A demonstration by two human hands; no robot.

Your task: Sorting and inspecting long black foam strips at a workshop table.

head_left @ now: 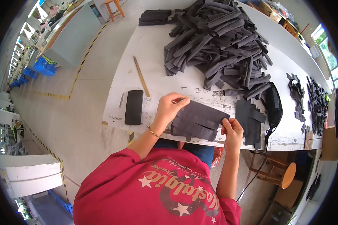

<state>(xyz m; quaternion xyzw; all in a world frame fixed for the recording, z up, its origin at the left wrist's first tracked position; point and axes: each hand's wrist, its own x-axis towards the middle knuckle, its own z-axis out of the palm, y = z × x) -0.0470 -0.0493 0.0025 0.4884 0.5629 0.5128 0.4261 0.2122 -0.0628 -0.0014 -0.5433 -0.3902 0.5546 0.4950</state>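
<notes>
My left hand (171, 106) pinches the upper left corner of a flat dark grey fabric piece (205, 112). At its right end, the thumb and fingers of my right hand (233, 131) are closed on the other corner, so the piece lies stretched between both hands near the table's front edge. Under and in front of it lie more dark fabric pieces (193, 130), partly covered. Just right of my right hand, several flat dark strips (248, 118) overlap on the white table (157, 45).
A large heap of folded dark fabric strips (221, 41) fills the far middle. A black phone (134, 107) and a thin wooden stick (141, 77) lie left; a black rounded object (273, 105) with a cord stands right. A wooden stool (281, 174) is below the table at right.
</notes>
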